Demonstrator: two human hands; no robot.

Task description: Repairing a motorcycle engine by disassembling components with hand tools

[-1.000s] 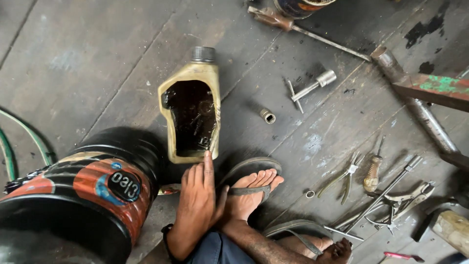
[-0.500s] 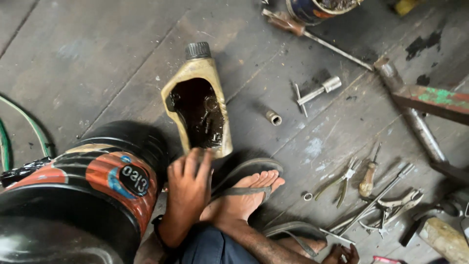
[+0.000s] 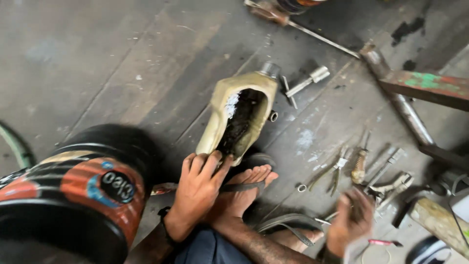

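Observation:
My left hand (image 3: 198, 188) grips the near edge of a cut-open, dirty yellow oil jug (image 3: 235, 113) that is tilted up off the wooden floor, its dark oily inside showing. My foot in a sandal (image 3: 244, 188) rests just right of that hand. My right hand (image 3: 349, 220), blurred, hovers low over the floor near a group of tools: pliers (image 3: 332, 173), a wooden-handled screwdriver (image 3: 360, 164) and a wrench (image 3: 393, 186). I cannot make out anything held in the right hand.
A black, red and orange drum (image 3: 73, 195) stands at the lower left. A metal T-handle socket tool (image 3: 308, 80) lies beside the jug. A rusty metal frame with green paint (image 3: 420, 88) crosses the right side. A long rod (image 3: 312, 32) lies at the top.
My left hand has taken hold of the jug's near edge and tipped it up and to the right. My right hand has come into view near the tools. The view shifted left.

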